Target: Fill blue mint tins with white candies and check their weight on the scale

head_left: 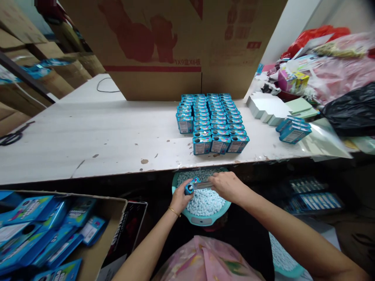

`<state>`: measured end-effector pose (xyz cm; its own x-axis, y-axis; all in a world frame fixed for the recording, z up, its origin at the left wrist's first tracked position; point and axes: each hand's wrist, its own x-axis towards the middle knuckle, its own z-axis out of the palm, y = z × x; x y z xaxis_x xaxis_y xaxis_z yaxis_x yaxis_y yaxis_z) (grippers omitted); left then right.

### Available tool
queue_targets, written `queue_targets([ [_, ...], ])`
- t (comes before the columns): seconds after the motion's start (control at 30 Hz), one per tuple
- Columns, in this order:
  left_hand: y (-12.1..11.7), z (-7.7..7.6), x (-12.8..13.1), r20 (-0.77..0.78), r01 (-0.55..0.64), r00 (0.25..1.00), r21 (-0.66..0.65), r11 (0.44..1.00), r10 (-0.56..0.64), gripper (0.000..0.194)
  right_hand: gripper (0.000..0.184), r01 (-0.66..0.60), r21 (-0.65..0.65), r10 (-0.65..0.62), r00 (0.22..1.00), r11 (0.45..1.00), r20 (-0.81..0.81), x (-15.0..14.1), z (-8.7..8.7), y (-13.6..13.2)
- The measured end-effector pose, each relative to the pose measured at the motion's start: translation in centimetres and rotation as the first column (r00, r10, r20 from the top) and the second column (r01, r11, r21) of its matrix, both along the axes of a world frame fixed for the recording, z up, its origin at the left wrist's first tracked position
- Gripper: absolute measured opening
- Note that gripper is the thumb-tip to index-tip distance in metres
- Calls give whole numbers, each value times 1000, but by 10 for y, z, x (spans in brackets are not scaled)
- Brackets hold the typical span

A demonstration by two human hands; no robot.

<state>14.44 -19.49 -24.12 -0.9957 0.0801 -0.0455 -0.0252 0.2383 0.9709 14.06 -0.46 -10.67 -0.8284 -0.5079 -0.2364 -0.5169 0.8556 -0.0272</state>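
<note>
My left hand (180, 198) is closed around a small blue box (191, 186) with a round opening at its end. In my right hand (227, 184) is a clear plastic scoop-like piece (204, 185), its far end against the box's opening. Both hands are over a teal basin (200, 220) full of small pale-blue pellets (205, 203). Ahead of them, rows of similar blue boxes (211, 125) stand upright on the white table (88, 132). The exact shape of the clear piece is partly hidden by my right fingers.
A large cardboard carton (181, 39) stands behind the rows. At left front, an open carton (117, 218) holds flat blue boxes (55, 230). Scissors (16, 134) lie at far left. White card stacks (268, 105) and several blue boxes (293, 130) are at right. Another teal basin (288, 271) sits low right.
</note>
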Motion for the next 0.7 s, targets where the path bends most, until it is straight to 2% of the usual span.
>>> queue_targets([
  [0.1,-7,-2,0,55,-45,998,70,997,41,45,17,97,-2,-97,995,995,32,-2,-19,29],
  [0.2,-11,-9,1,198,-154,974,203,967,113,49,17,231,16,-231,965,973,127,-2,-59,48],
  [0.27,-9,-17,1,330,-235,935,304,923,130,52,17,312,-21,-301,931,950,205,0,-92,44],
  [0.33,-3,-24,0,426,-295,897,378,877,118,53,20,352,-73,-325,913,933,248,2,-123,28],
  [0.43,8,-29,0,492,-346,864,425,836,107,53,27,410,-135,-366,892,902,267,3,-154,3],
  [0.57,6,-16,6,482,-313,875,483,818,51,57,28,460,-218,-387,870,861,304,2,-168,-2],
  [0.7,-16,3,13,371,-236,926,432,871,66,59,30,494,-397,-357,858,773,370,0,-162,17],
])
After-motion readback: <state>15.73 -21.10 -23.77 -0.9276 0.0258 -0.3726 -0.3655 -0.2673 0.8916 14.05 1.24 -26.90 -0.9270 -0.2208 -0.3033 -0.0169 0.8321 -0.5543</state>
